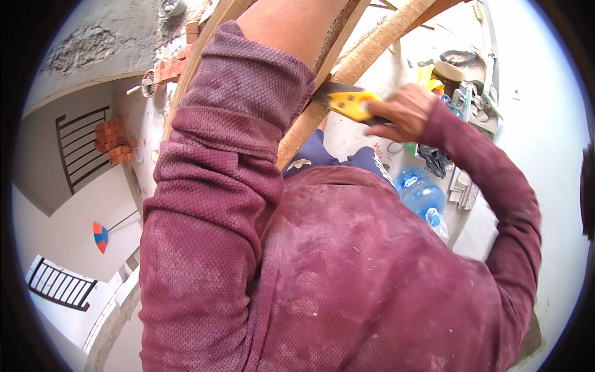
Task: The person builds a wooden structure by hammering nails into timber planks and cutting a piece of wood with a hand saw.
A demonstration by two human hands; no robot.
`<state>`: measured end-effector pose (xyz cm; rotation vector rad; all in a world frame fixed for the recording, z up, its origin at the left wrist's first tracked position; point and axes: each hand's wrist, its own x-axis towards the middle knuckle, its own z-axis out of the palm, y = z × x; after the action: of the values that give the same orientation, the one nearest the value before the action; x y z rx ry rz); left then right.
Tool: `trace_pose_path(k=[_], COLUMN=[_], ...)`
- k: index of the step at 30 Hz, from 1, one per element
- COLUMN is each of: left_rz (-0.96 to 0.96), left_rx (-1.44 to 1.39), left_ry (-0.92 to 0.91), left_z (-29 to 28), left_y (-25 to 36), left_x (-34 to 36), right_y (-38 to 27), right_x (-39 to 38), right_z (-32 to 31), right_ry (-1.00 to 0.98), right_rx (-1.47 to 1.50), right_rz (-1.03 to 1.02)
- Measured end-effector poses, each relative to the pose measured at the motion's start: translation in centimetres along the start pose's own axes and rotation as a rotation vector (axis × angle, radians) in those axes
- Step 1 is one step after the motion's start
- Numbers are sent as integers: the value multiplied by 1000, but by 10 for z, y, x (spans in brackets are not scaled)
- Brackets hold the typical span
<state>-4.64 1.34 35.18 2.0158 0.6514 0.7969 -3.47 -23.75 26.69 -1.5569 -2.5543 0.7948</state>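
My right hand (406, 113) is closed round the yellow handle of a hand saw (346, 102), whose blurred dark blade meets a light wooden beam (297, 137) just above my waist. My left forearm (285, 25), sleeve rolled up, reaches up past the top edge alongside the timbers, so that my left hand is out of sight. Another plank (184, 90) runs behind that arm.
Red bricks (111, 135) are piled at the left near a black railing (80, 146). A large blue water bottle (418, 191) lies below my right arm, beside cluttered tools and materials (471, 93). A rough grey wall (105, 43) fills the upper left.
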Motion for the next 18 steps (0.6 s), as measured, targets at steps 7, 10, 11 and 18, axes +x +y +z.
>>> trace_pose_path(k=[7,10,11,18], left_rz=[-57,40,-31,-125], left_rx=[-44,1,2,19], left_ry=[-44,-31,-52,-75], left_z=[5,-6,-2,24], left_y=[-7,-16,-12,-8], left_x=[5,5,3,17], right_y=[-21,-57,-65,-25], right_x=[-41,-108,-122,-28], right_z=[-2,-45,-56,1], right_ry=[291,217,88,146], right_rx=[-177,-191,-108,-87], right_rz=[17,128,194,96])
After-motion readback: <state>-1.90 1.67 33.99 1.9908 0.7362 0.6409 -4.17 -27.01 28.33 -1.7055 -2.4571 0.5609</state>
